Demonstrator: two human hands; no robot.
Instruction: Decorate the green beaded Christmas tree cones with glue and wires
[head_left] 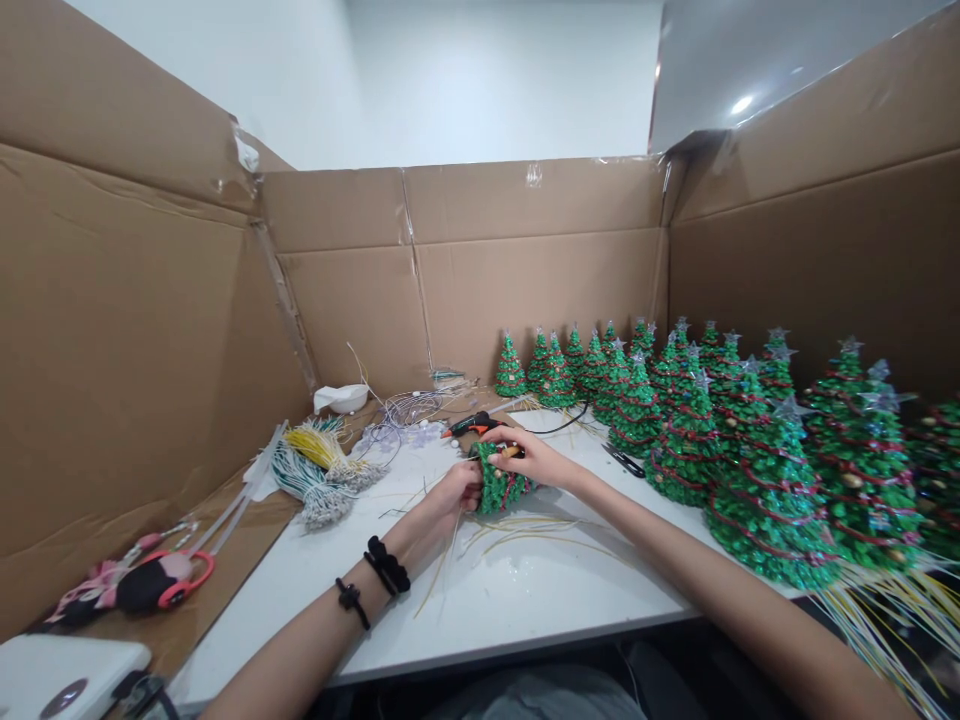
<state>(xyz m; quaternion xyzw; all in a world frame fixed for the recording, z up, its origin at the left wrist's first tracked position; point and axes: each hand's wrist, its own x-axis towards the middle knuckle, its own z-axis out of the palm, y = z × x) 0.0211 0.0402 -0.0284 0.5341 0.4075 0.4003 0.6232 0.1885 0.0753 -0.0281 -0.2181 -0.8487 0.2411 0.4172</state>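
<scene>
Gripping this little green tree [499,485] with my left hand [459,490] and right hand [527,456] clamped on its sides, over the white table [525,610]; feels light, kinda fragile, so sides work best.

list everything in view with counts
small cone tree: 1, green with red trim, held in both hands
table: 1, white, centre
finished trees: about twenty, green, red garland, silver stars, table's right
glue gun: 1, black and orange, beyond hands
scissors: 1, black, on table
strand bundles: several, yellow and green, left of table
bowl: 1, white, back left
cardboard walls: 3, brown, around table
left hand: 1, on tree, black wrist bands
right hand: 1, on tree
</scene>
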